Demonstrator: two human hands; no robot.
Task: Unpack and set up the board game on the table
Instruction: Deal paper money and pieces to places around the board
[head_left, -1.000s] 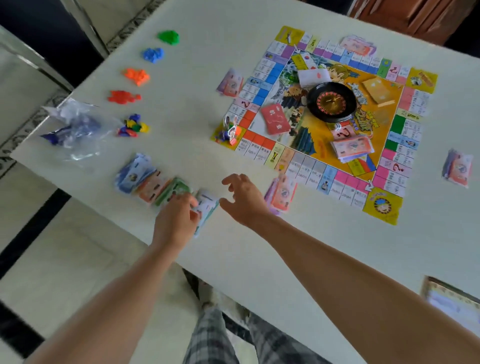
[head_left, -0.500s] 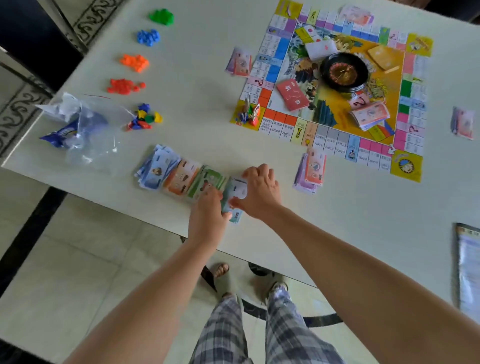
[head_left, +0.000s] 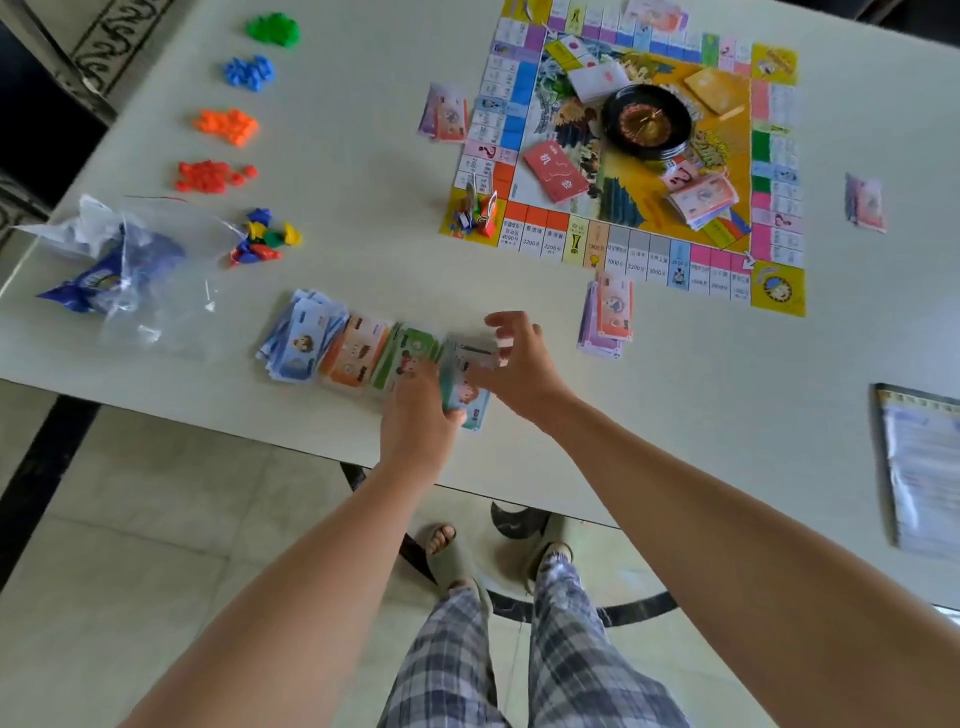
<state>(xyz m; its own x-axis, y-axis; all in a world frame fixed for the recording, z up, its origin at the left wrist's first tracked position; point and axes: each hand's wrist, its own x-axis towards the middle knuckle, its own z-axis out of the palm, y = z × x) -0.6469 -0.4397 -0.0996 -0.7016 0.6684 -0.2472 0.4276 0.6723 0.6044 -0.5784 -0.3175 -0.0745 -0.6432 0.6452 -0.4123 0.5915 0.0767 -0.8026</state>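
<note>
Now the game board (head_left: 618, 244) lies toward the far right corner of the white table (head_left: 363, 234) as before, and the clear plastic bag (head_left: 166, 312) at the left edge holds a blue packet (head_left: 83, 286) (print unreadable). By the near edge the left hand (head_left: 418, 415) grips the teal stack of notes (head_left: 466, 393), beside three other stacks (head_left: 356, 353), while the right hand (head_left: 519, 364), pressed on it half a second ago, has lifted, fingers loosely spread.
</note>
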